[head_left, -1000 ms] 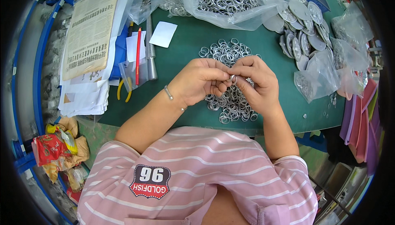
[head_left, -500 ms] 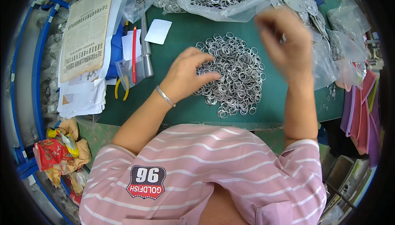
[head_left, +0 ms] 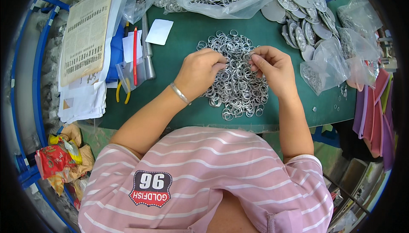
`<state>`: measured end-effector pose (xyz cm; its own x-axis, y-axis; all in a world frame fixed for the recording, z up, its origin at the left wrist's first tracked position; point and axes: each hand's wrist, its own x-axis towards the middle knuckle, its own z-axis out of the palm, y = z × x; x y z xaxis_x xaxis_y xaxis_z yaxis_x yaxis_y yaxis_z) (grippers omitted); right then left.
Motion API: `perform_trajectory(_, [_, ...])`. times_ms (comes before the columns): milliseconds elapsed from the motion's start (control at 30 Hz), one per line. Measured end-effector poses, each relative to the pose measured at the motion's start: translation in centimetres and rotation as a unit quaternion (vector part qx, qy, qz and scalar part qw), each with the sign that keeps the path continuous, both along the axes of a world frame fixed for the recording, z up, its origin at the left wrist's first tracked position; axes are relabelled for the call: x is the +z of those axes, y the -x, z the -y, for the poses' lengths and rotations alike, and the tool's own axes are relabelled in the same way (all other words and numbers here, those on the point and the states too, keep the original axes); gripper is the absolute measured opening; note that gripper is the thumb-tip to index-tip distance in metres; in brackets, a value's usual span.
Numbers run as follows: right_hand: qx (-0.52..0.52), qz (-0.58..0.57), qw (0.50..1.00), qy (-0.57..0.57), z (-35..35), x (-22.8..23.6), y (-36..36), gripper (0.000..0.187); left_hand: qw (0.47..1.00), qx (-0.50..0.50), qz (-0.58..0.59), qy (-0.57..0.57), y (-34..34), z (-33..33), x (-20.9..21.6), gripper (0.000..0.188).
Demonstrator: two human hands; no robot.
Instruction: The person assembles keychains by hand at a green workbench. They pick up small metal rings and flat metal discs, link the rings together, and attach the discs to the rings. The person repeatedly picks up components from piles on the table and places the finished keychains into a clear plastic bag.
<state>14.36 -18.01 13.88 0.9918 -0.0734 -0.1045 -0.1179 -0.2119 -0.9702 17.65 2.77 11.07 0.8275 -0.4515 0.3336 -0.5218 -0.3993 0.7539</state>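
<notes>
A heap of small silver metal rings (head_left: pixel 238 86) lies on the green tabletop in front of me. My left hand (head_left: pixel 199 72) is at the heap's left side, thumb and fingertips pinched together; whatever is between them is too small to make out. At the upper right of the heap, my right hand (head_left: pixel 276 68) pinches what looks like a single metal ring (head_left: pixel 251 54) between thumb and forefinger, its other fingers curled.
Behind the heap sits a clear plastic bag (head_left: pixel 230 11) of more rings. Round metal discs (head_left: pixel 304 20) are piled at the far right, near a bag of small parts (head_left: pixel 324 69). Leftward lie a white card (head_left: pixel 159 31), red pencil (head_left: pixel 135 58), metal rod (head_left: pixel 148 54) and newspaper (head_left: pixel 87 33).
My right hand has come down and left from beside the discs to the ring heap. My left hand's parted fingers have closed into a pinch. A small ring now lies on the table at the right.
</notes>
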Motion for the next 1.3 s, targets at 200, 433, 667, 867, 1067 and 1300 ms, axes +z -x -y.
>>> perform_trajectory(200, [0.05,-0.14,0.952,-0.266,0.4,0.2,0.4,0.013,0.996,0.071,-0.002,0.059,0.7,-0.4,1.7,0.008])
perform_trajectory(433, [0.063,-0.029,0.97,-0.235,-1.7,0.8,1.2,0.019,0.727,-0.051,-0.571,0.378,1.0,-1.0,2.6,0.014])
perform_trajectory(667, [0.102,0.198,0.975,0.012,-4.0,1.7,1.4,0.024,0.783,-0.029,-0.515,0.349,1.8,-0.8,3.2,0.013])
perform_trajectory(867, [0.04,0.528,0.813,0.243,-4.6,6.2,-2.2,0.021,0.823,0.023,-0.4,0.402,1.5,-1.7,3.6,0.016])
perform_trajectory(1067, [-0.067,0.56,0.715,0.413,-2.8,10.7,-8.6,0.033,0.984,0.141,-0.094,0.059,-1.4,-3.7,1.1,0.017])
perform_trajectory(1300, [0.244,0.248,0.882,0.317,-5.0,3.3,-3.1,0.012,0.982,0.149,-0.001,-0.114,-2.9,-2.5,-2.1,0.014])
